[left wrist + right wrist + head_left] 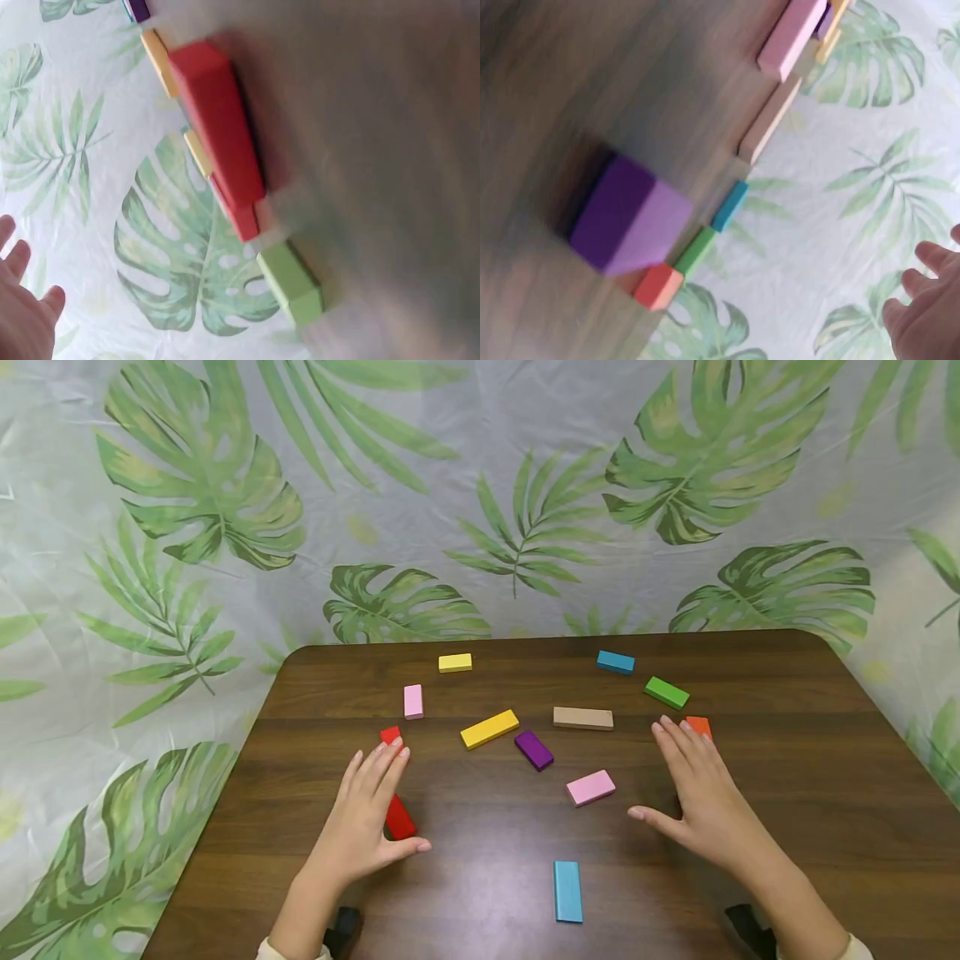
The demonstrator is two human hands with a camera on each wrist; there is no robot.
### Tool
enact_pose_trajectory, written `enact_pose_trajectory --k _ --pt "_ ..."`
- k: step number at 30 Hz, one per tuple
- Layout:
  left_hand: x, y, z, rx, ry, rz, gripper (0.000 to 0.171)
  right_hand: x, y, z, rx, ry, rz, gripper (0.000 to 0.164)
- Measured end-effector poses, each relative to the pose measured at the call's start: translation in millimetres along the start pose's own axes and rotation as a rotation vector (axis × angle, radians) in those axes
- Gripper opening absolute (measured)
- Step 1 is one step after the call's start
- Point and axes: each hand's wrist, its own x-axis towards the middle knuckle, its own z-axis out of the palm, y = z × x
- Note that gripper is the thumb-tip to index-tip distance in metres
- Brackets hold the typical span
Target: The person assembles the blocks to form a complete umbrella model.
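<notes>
My left hand (362, 822) hovers above the left side of the table, fingers extended and thumb spread, holding nothing. Beneath it lies a long red block (400, 817), partly covered, with a smaller red block (391, 735) just past the fingertips. The left wrist view also has a green block (291, 283), which the hand hides from the head view. On the right, my right hand (701, 802) is likewise spread in the air with nothing in it. An orange block (699, 727) lies by its fingertips. A purple block (630, 217) near this hand shows large in the right wrist view.
Between the hands lie a yellow block (490, 729), a purple block (534, 750), a pink block (591, 787), a tan block (582, 718) and a light blue block (567, 892). Farther back are several more blocks. A leaf-patterned cloth (525, 410) hangs behind the wooden table (480, 827).
</notes>
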Motion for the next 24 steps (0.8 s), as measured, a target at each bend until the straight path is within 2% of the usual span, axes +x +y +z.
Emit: enact_pose_trajectory --k 6,11,19,24 --pt "-3.7 11.5 10.4 -0.096 0.11 0.016 0.106 -0.5 -7.1 12.1 0.061 0.027 0.005 0.101" --pt "-3.7 24.8 13.1 -0.193 0.16 0.01 0.104 1.5 -17.3 22.5 0.138 0.022 0.033 0.1" --pt "-1.7 45.5 17.2 -0.359 0.172 -0.064 0.105 -0.3 -26.0 36.3 0.222 0.006 0.133 0.1" --pt "-1.4 56.6 22.7 -0.542 0.182 -0.131 0.105 -1.5 -30.1 40.8 0.295 -0.02 0.225 0.098"
